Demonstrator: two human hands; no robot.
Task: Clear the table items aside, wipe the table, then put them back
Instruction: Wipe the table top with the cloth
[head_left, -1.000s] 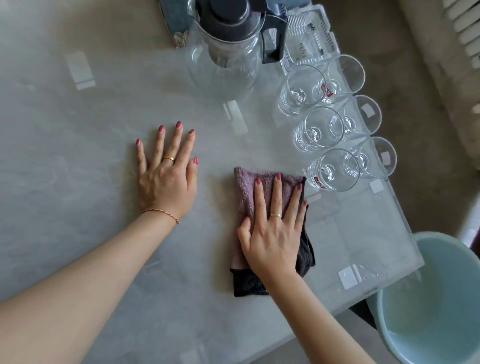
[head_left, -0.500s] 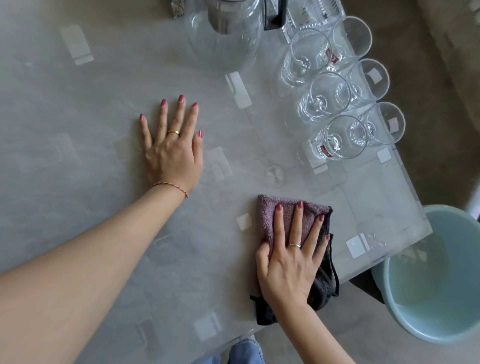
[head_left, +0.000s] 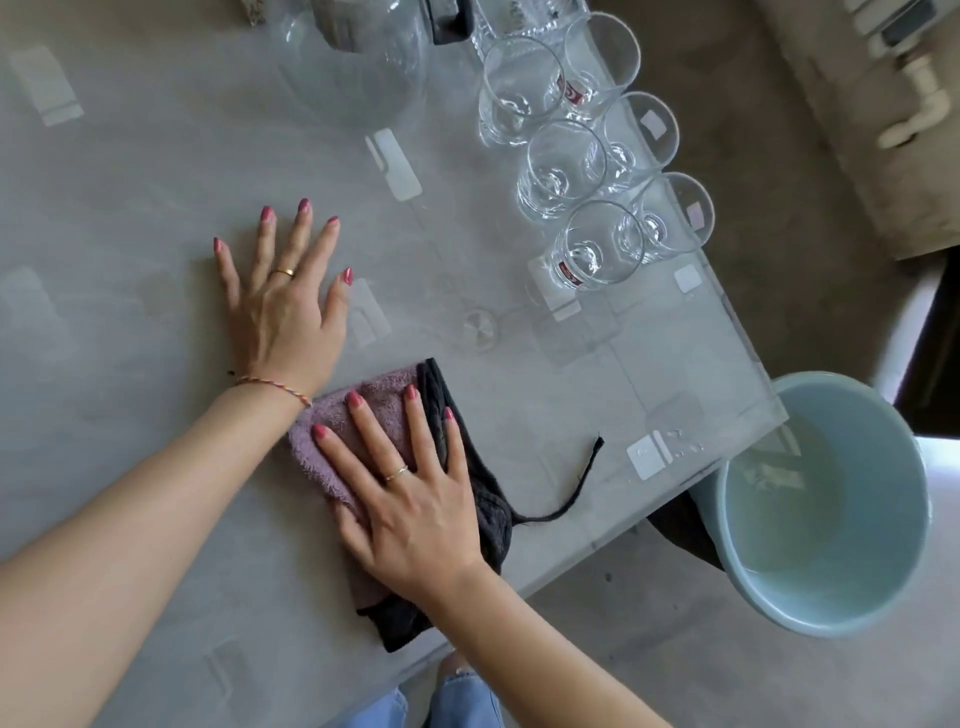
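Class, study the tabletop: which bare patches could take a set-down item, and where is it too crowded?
Free: the wide stretch left of the left hand, and the corner strip between the cloth and the table edge by the bucket. Crowded: the far right, where six glasses cluster beside the jug.

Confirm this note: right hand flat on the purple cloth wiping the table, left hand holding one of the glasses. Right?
Not quite. The left hand holds no glass; it lies flat on the table, apart from the glasses. The head view shows it. The right hand does press the cloth.
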